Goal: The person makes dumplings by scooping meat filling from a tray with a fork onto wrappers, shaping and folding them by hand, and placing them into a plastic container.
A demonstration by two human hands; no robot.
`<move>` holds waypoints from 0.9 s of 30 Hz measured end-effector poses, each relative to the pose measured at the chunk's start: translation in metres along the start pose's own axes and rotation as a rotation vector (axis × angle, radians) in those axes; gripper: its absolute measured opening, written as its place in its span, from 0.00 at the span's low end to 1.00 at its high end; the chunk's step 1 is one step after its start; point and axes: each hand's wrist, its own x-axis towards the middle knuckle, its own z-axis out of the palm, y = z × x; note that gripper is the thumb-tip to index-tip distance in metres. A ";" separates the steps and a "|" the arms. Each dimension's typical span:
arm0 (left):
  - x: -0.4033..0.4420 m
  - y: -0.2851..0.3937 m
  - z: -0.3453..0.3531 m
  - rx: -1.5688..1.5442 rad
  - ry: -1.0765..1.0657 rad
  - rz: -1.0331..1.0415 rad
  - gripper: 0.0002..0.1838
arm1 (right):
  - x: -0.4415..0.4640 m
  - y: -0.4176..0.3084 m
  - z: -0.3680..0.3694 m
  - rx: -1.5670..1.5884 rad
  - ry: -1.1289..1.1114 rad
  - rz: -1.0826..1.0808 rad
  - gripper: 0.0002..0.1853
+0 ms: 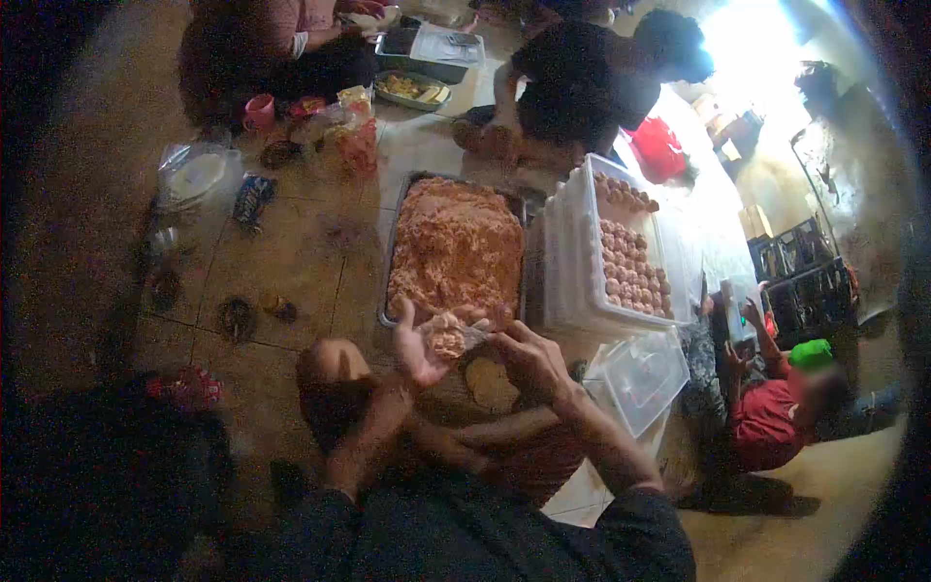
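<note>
My left hand [415, 351] is palm up, with a thin pale wrapper and a lump of pinkish-orange filling [448, 341] resting on its palm and fingers. Close at its right, my right hand [535, 361] is closed, fingertips pinched near the wrapper's edge. Whatever it grips is too small and dim to make out. Just beyond both hands sits a large metal tray [386, 281] heaped with minced filling [456, 238]. A pale round thing [492, 383] lies below the hands, partly in shadow.
Right of the tray stands a stack of clear plastic boxes [562, 257], the top one holding rows of round filled pieces [635, 262]. A clear lid [645, 378] lies nearer me. People sit beyond and at right. Left are a pink cup [259, 112], a dark packet [253, 201] and bags.
</note>
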 end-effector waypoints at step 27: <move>0.046 0.032 -0.209 0.752 -0.329 0.119 0.40 | 0.012 0.022 0.045 -0.003 0.448 0.190 0.07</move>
